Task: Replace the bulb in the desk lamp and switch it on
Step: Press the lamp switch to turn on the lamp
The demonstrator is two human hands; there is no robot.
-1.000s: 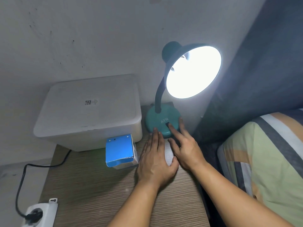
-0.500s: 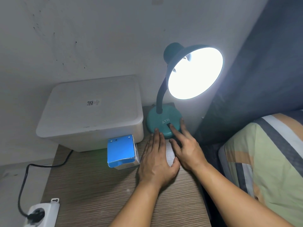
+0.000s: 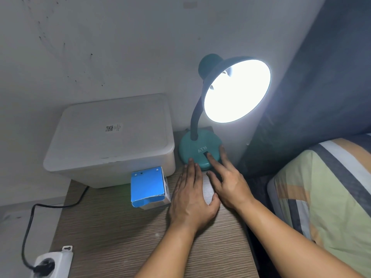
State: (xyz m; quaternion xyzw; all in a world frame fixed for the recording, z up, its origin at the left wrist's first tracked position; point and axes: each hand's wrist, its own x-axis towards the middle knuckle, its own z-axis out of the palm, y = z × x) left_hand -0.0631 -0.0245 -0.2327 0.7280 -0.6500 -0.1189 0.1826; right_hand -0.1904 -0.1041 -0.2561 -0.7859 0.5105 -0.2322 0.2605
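Already the lamp [image 3: 200, 151] shines beside the white box [image 3: 112, 137]; right hand [image 3: 226, 181] presses its switch [image 3: 205, 154] with a straight finger, left hand [image 3: 192, 195] lies flat before its base, so the task seems finished

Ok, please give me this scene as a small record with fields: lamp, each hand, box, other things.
lamp: teal desk lamp, lit
right hand: right hand open, index fingertip on the switch of the base
left hand: left hand open, flat on the table, fingertips at the base
box: blue carton beside the left hand
other: white bin, power strip
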